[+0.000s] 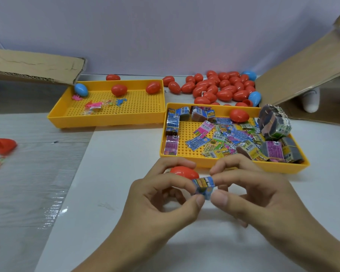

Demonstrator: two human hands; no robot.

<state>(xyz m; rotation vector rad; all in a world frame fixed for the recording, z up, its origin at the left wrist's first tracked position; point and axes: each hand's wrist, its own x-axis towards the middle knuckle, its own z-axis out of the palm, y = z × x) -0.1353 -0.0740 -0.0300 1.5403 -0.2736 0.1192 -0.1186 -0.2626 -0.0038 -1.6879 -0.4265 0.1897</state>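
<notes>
A small folded blue and yellow printed leaflet (203, 186) is pinched between both hands above the white table. My left hand (161, 199) holds its left side with thumb and fingers, and a red plastic egg (184, 171) sits behind those fingers, partly hidden. My right hand (249, 193) pinches the leaflet's right side with thumb and forefinger.
A yellow perforated tray (234, 163) just behind the hands holds several printed leaflets, bundles and one red egg. A second yellow tray (106, 119) at the back left holds eggs and small toys. A pile of red and blue eggs (220, 87) lies at the back. Cardboard flaps stand left and right.
</notes>
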